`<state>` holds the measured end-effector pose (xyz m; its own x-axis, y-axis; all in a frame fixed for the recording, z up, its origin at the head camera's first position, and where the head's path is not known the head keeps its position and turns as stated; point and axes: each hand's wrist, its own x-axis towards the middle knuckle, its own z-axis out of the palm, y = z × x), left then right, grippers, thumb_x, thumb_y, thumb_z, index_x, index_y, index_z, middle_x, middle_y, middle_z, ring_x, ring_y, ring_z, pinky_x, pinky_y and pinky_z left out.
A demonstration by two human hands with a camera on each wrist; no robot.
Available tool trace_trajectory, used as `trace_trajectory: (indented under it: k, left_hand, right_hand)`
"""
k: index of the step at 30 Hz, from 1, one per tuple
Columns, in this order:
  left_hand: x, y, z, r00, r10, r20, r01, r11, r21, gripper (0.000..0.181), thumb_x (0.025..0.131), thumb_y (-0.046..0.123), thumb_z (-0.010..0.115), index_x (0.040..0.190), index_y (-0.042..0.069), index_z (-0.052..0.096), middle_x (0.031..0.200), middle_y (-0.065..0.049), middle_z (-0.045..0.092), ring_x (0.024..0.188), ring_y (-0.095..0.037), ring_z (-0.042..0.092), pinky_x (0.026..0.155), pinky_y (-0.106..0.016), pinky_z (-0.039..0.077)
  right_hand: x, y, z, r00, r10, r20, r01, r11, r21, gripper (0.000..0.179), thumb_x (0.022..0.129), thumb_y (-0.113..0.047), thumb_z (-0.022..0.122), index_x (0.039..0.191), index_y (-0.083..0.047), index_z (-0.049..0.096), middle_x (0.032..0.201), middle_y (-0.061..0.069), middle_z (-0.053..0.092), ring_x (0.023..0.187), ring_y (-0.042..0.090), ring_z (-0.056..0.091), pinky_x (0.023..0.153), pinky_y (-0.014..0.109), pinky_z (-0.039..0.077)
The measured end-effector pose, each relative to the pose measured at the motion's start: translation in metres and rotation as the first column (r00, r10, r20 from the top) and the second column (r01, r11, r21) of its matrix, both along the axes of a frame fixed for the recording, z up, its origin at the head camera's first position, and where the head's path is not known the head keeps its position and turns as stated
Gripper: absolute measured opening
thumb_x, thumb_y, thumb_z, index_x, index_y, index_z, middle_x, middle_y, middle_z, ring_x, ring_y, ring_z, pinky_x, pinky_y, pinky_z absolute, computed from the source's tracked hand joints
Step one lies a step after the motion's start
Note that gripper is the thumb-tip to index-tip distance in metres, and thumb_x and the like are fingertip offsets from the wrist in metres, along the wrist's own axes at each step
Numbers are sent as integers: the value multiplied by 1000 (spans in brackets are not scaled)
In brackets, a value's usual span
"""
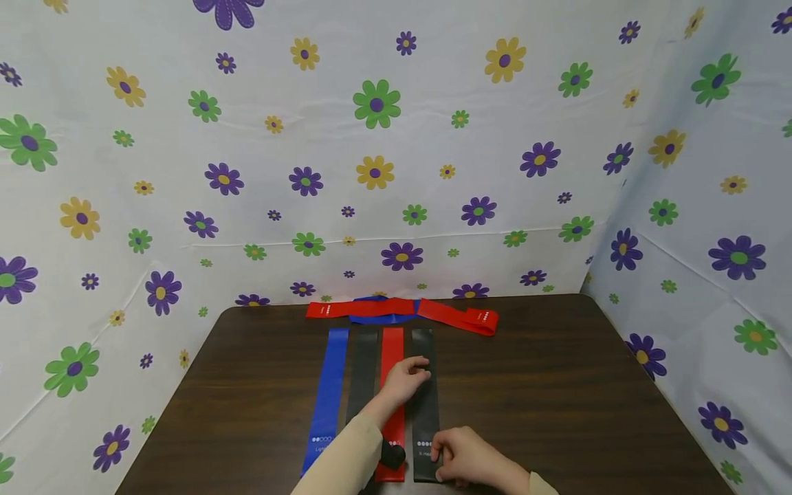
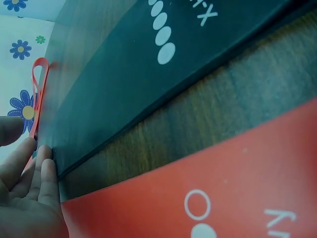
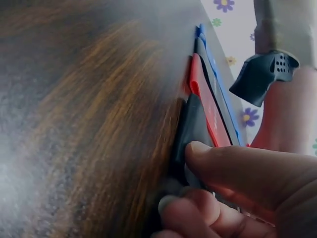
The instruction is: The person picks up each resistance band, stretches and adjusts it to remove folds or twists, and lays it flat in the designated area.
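Observation:
A black resistance band (image 1: 425,412) marked with white dots lies flat and lengthwise in front of me. At its near end my right hand (image 1: 465,454) pinches the edge; in the right wrist view the thumb is on the black band (image 3: 190,126) with curled fingers close beside it. My left hand (image 1: 405,379) reaches across a red resistance band (image 1: 392,344), its loosely bent fingertips at the black band's far part. In the left wrist view these fingers (image 2: 48,181) are relaxed, right at that band's far end. The left forearm hides part of the red band.
Left of the red band lie another black band (image 1: 364,364) and a blue band (image 1: 330,385), roughly parallel. Behind them, long red bands (image 1: 371,309) lie crosswise over a blue one (image 1: 377,320) near the back edge of the brown table (image 1: 544,385). A flowered cloth (image 1: 433,144) hangs around it.

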<state>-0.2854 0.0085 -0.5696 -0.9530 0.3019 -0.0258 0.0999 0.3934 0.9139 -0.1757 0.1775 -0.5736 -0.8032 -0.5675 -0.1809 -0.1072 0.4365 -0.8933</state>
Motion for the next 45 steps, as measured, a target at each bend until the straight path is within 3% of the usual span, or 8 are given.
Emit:
trace_trajectory:
  k: [7,13,16,20,23,34,41,45]
  left_hand:
    - [-2,3,2,999,-16,-32,16,1000,1,27,90,13,63,115,1,67,134,-17,55,111,-32,58,87,-43,50]
    - [-4,1,-2,999,0,-44,0,1000,-6,20,90,13,64,107,4,70,129,-16,58,114,-34,56,91,-47,48]
    - [-5,-1,-3,1000,3,-29,-3,1000,-5,18,90,15,65,105,5,71,123,-14,62,112,-32,57,91,-47,48]
    - [-7,-4,-3,1000,22,-19,-21,998,55,22,92,22,64,105,5,71,107,-9,68,97,-26,61,83,-41,51]
    - [-10,-5,-3,998,60,-6,-58,989,136,26,93,25,64,104,2,71,94,-5,69,86,-21,63,76,-34,53]
    - [-13,4,7,997,64,51,-78,941,329,24,94,15,61,99,-8,68,86,-15,70,78,-26,69,72,-36,56]
    - [0,3,31,997,27,69,-50,934,353,24,94,10,60,98,-13,66,87,-23,68,81,-39,67,75,-43,56]
    - [6,-4,43,996,39,84,-66,934,352,26,95,10,59,100,-14,65,89,-24,68,83,-39,67,78,-44,55]
  right_hand:
    - [-18,16,6,998,-15,-64,17,1000,19,12,76,-10,76,79,-13,65,56,-9,57,41,3,51,38,20,43]
    - [-65,51,13,953,-275,-128,276,961,-8,11,82,-13,73,87,-6,67,69,4,65,52,16,59,48,31,51]
    - [-92,69,15,862,-499,-89,495,866,-68,20,84,-11,72,98,2,65,77,9,67,59,20,61,54,33,54]
    - [-124,88,17,684,-722,-106,716,692,-93,39,84,-11,72,116,6,58,93,16,64,76,27,61,68,36,54]
    - [-141,95,18,625,-759,-183,763,643,-63,54,83,-11,72,128,7,49,113,27,57,99,38,55,86,47,48]
    - [-166,106,10,675,-622,-397,711,691,128,69,82,-10,71,141,6,39,143,30,36,129,46,36,105,58,29]
    - [-167,106,10,632,-632,-448,765,602,229,43,91,-14,60,132,-4,57,135,24,51,116,43,51,89,57,44]
    - [-167,100,9,616,-638,-462,761,634,139,33,96,-19,57,126,-6,63,131,22,55,118,41,51,95,56,41]
